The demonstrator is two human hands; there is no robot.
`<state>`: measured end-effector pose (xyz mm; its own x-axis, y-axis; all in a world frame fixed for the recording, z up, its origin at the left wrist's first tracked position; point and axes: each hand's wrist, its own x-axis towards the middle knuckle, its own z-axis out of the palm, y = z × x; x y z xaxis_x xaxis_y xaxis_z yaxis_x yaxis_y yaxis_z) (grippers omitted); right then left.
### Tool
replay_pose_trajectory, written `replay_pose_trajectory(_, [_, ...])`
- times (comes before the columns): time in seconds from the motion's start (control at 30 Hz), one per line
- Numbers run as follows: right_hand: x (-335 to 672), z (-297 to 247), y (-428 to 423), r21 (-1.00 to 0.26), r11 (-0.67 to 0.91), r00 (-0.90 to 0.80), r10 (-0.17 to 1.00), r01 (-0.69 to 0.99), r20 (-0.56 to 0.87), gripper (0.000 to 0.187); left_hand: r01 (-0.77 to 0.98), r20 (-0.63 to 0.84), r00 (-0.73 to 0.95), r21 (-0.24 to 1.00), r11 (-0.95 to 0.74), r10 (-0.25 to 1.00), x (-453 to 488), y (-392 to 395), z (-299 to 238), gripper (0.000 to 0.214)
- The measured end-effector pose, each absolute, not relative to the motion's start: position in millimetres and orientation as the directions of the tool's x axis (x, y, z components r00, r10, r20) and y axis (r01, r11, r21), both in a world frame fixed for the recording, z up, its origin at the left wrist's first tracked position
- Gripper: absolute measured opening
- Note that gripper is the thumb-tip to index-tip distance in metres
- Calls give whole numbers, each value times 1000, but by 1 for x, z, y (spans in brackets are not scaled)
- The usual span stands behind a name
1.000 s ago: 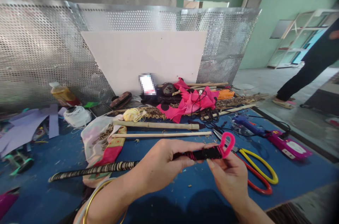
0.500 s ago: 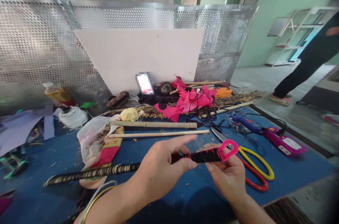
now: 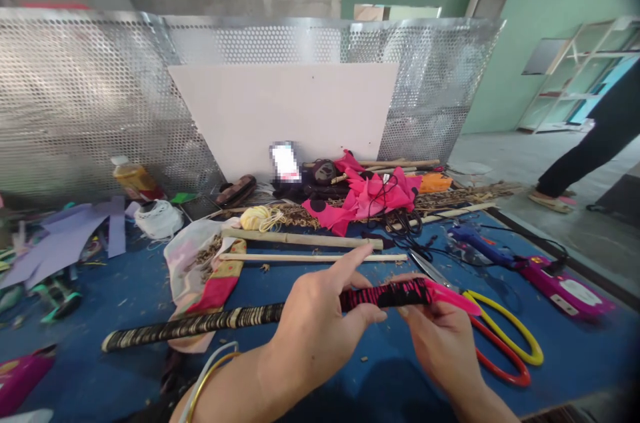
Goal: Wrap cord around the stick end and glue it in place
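Note:
A long stick (image 3: 215,321) lies across both hands, wrapped in black and cream cord on its left part and black and pink cord toward its right end. A bright pink strip (image 3: 456,299) sticks out from that right end. My left hand (image 3: 315,323) is closed round the stick near its middle, with the index finger raised. My right hand (image 3: 443,339) pinches the wrapped end by the pink strip, thumb below; its other fingers are partly hidden. Scissors (image 3: 525,336) with yellow and red handles lie just beyond my right hand.
Two pale sticks (image 3: 310,238) lie behind my hands, beside a cloth pouch (image 3: 190,263). Pink fabric (image 3: 367,199), yellow yarn (image 3: 257,217) and a lit phone (image 3: 286,163) sit at the back. A purple power strip (image 3: 565,286) is at right. A person's leg (image 3: 585,149) stands beyond the table.
The stick has rolled in my hands: the pink loop, seen open before, now shows nearly edge-on and points right. The camera view has turned slightly left.

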<state>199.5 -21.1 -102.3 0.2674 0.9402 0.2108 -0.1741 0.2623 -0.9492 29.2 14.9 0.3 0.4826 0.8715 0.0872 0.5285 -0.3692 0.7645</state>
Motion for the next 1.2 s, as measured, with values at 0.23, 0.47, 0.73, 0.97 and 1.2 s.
replay_pose_trajectory(0.23, [196,-93,-13,-996,1,190,982,-89,-15,31,615,166,430,666,-422,888,27,23,-5,67])
replay_pose_trajectory(0.47, [211,-90,-11,-959,98,220,962,265,159,25,702,275,284,593,-395,918,4,52,4,67])
replay_pose_trajectory(0.73, [198,-51,77,-464,339,-135,898,818,419,13,779,420,93,534,-329,903,-38,94,21,63])
replay_pose_trajectory(0.97, [153,-73,175,-387,299,-124,901,872,415,13,788,406,109,521,-328,907,-40,95,16,66])
replay_pose_trajectory(1.2, [161,-87,175,-566,369,-19,849,737,529,15,784,371,144,524,-335,918,-38,96,14,66])
